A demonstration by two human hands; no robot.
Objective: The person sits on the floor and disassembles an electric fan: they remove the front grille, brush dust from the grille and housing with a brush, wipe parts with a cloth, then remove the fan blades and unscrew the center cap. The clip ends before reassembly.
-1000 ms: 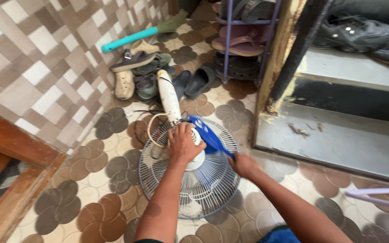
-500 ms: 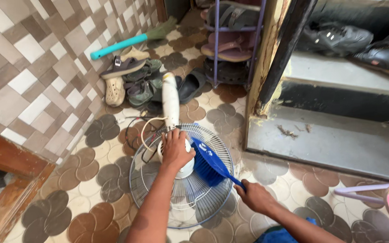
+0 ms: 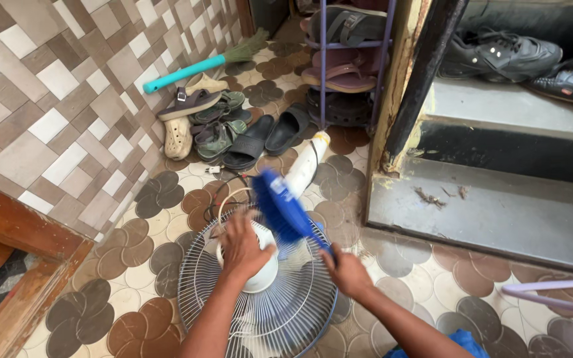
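Fan (image 3: 260, 298), a white one, lies flat on the patterned floor tiles (image 3: 134, 265), its round wire grille (image 3: 286, 318) facing up and its white pole (image 3: 306, 166) pointing away toward the shoes (image 3: 233, 132) and the metal shoe rack (image 3: 346, 59). It is large and light, so I think it could slide or turn on the smooth tiles if the brushing pushes sideways too hard. The thin wires of the grille may bend under heavy pressure.

Next, the left hand (image 3: 243, 248) is spread and pressed on the white centre hub (image 3: 260, 265) to hold the fan down. The right hand (image 3: 346, 272) is closed around the handle of a blue brush (image 3: 280, 209), which is raised over the grille and blurred.

Lastly, the thin power cable (image 3: 233, 192) lies loose just beside the grille; bristles or fingers could catch it, in my judgement.
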